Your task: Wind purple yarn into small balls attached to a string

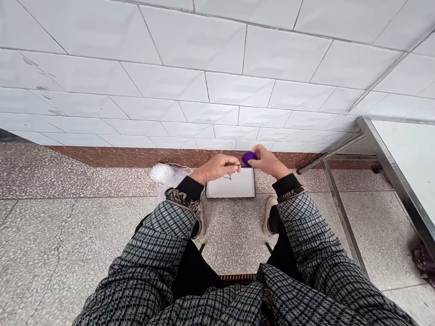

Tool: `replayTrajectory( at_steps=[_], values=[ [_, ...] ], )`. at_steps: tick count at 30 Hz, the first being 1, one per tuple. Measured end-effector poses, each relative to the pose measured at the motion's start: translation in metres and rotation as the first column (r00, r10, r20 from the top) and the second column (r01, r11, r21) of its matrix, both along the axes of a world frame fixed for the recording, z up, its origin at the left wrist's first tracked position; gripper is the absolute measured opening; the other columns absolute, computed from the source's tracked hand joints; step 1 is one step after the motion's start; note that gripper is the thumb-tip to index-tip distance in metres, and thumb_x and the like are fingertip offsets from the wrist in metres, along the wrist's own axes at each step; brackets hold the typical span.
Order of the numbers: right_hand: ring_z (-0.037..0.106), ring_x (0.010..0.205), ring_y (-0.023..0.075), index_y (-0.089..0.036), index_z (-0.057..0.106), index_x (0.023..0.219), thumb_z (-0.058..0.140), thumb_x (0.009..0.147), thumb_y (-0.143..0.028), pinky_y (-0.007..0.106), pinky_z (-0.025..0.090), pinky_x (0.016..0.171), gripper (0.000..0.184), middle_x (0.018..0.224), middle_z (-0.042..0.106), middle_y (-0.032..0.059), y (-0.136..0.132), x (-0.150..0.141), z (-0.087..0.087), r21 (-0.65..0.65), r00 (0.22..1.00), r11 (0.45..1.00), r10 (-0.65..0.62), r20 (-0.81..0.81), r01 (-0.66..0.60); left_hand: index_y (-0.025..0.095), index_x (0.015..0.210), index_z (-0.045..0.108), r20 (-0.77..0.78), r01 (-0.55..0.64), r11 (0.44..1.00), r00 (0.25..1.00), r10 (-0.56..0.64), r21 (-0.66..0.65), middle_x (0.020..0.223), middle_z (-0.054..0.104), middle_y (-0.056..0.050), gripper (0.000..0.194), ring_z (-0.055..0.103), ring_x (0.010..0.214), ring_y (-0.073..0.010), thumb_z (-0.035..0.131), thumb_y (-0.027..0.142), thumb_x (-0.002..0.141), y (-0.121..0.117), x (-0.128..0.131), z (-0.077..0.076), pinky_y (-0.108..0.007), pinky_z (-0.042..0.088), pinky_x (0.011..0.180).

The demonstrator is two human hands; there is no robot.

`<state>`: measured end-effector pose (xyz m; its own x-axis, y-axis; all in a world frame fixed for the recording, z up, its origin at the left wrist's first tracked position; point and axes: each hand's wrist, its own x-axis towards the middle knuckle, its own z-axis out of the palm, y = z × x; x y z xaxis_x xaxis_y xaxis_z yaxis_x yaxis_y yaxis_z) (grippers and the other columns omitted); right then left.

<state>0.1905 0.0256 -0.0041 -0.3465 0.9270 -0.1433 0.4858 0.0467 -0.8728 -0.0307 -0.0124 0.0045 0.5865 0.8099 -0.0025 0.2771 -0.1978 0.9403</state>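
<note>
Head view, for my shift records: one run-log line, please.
left hand: pinches dark strand | right hand: holds purple ball | below: dark-rimmed tray

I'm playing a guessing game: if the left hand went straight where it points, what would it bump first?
The left hand would probably meet the purple ball in the right hand, though depth is unclear.

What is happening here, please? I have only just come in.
A person in a checked jacket is handling a small purple ball, perhaps yarn. The right hand holds it, while the left hand pinches a thin dark strand close by; whether the two are joined is too small to tell. Below is a white-bottomed box, with a white bundle to its left.
</note>
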Motion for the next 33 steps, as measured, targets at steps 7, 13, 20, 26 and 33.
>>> replayTrajectory(
  at_steps=[7, 13, 20, 26, 33],
  values=[
    [0.054, 0.075, 0.0123, -0.020, 0.052, 0.095, 0.073, 0.069, -0.021, 0.027, 0.048, 0.067, 0.034, 0.087, 0.058, -0.0006, -0.016, -0.005, 0.018, -0.202, 0.834, 0.844, 0.400, -0.381, -0.497, 0.014, 0.077, 0.063, 0.017, -0.258, 0.965, 0.966, 0.259, -0.051, 0.064, 0.053, 0.001, 0.020, 0.048, 0.060, -0.0114, 0.056, 0.033, 0.080, 0.005, -0.005, -0.009, -0.022, 0.040, 0.057],
    [0.063, 0.079, 0.0130, -0.024, 0.047, 0.099, 0.086, 0.064, -0.043, 0.029, 0.056, 0.073, 0.056, 0.100, 0.063, 0.0013, -0.005, 0.001, 0.021, -0.134, 0.670, 0.980, 0.001, -0.742, -0.150, 0.016, 0.076, 0.063, -0.096, -0.140, 0.989, 0.986, 0.134, -0.048, 0.068, 0.057, 0.001, 0.017, 0.051, 0.062, -0.0113, 0.054, 0.029, 0.080, 0.007, 0.002, -0.013, -0.022, 0.042, 0.061],
    [0.062, 0.071, 0.0117, -0.024, 0.040, 0.092, 0.077, 0.067, -0.039, 0.028, 0.053, 0.065, 0.047, 0.100, 0.058, 0.0002, 0.008, 0.000, 0.002, -0.093, 0.828, 0.973, -0.230, -0.512, 0.213, 0.016, 0.080, 0.066, -0.111, 0.151, 0.986, 0.981, -0.158, -0.069, 0.070, 0.060, 0.001, 0.021, 0.052, 0.062, -0.0109, 0.055, 0.033, 0.082, 0.000, 0.006, -0.001, -0.023, 0.041, 0.063],
    [0.052, 0.073, 0.0136, -0.020, 0.046, 0.091, 0.067, 0.068, -0.026, 0.032, 0.045, 0.074, 0.031, 0.088, 0.056, -0.0011, 0.003, 0.001, 0.000, 0.086, 0.989, 0.987, -0.140, 0.040, 0.136, 0.015, 0.079, 0.067, -0.061, 0.093, 0.995, 0.994, -0.092, 0.019, 0.075, 0.063, -0.001, 0.022, 0.054, 0.066, -0.0117, 0.056, 0.033, 0.084, -0.001, 0.000, 0.002, -0.025, 0.044, 0.068],
    [0.053, 0.073, 0.0148, -0.020, 0.053, 0.091, 0.070, 0.067, -0.021, 0.030, 0.046, 0.067, 0.029, 0.082, 0.058, -0.0007, -0.015, -0.003, 0.020, -0.199, 0.895, 0.872, 0.431, -0.119, -0.447, 0.013, 0.079, 0.066, -0.006, -0.174, 0.984, 0.985, 0.174, 0.025, 0.069, 0.058, 0.000, 0.023, 0.050, 0.064, -0.0124, 0.056, 0.034, 0.081, 0.003, -0.004, -0.003, -0.025, 0.040, 0.065]
  ],
)
